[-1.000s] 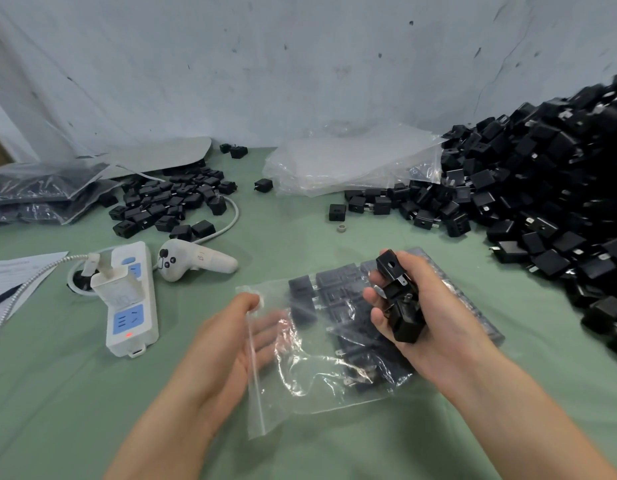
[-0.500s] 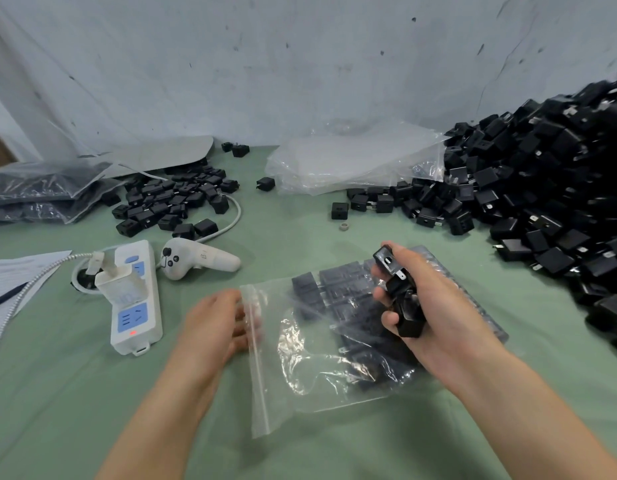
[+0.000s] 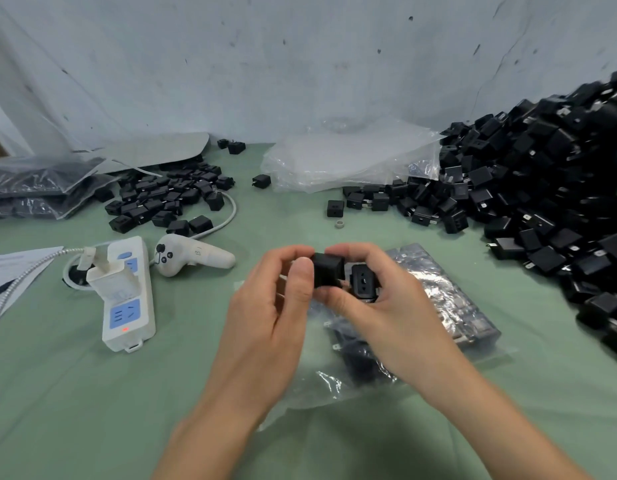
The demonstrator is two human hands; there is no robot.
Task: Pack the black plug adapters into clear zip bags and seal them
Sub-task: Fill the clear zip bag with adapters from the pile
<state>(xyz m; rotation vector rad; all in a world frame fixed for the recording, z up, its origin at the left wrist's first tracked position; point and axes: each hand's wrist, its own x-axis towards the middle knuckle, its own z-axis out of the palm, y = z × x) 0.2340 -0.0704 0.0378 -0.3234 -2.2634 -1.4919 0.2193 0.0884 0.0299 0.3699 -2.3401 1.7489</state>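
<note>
Above the half-filled clear zip bag on the green counter, left grip has left the bag mouth and now pinches a black cube plug adapter. Right grip clasps a second adapter. Insertion not yet done.

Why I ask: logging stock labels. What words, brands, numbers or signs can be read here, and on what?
"B1", faint and uncertain: on the white controller.
Print on the paper sheet: too blurred to read.
Blue panels of the power strip: socket slots only, no words.
Pale marks on the black plug adapters: too small to read.
</note>
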